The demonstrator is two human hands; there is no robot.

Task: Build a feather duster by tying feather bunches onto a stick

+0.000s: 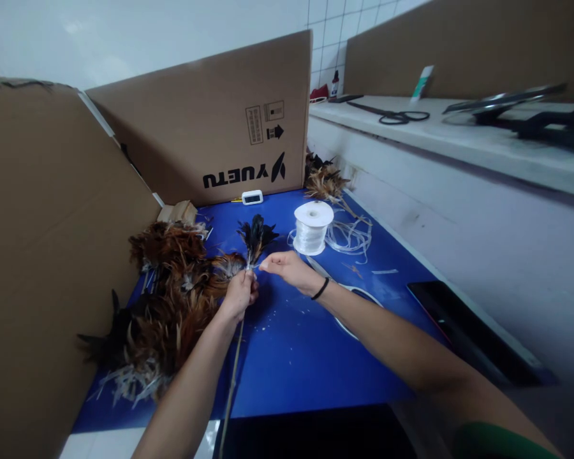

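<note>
My left hand (240, 294) is closed around a thin stick (233, 376) just below a bunch of dark feathers (257, 236). The stick slants down past the table's near edge. White wrapping shows at the base of the feathers. Close beside it, my right hand (291, 270) pinches the end of a thin white ribbon that runs to that base; the fingertips hide part of it. Beyond my right hand stands a spool of white ribbon (310, 237), with loose loops (351, 237) lying to its right. White-handled scissors (363, 293) lie partly under my right forearm.
Brown feather bunches (176, 319) are heaped at the left. More feathers (326, 182) lie at the back, near a small white digital device (252, 197). Cardboard (210, 121) walls the back and left. A black tablet-like device (473, 331) lies right; black scissors (392, 115) rest on the ledge.
</note>
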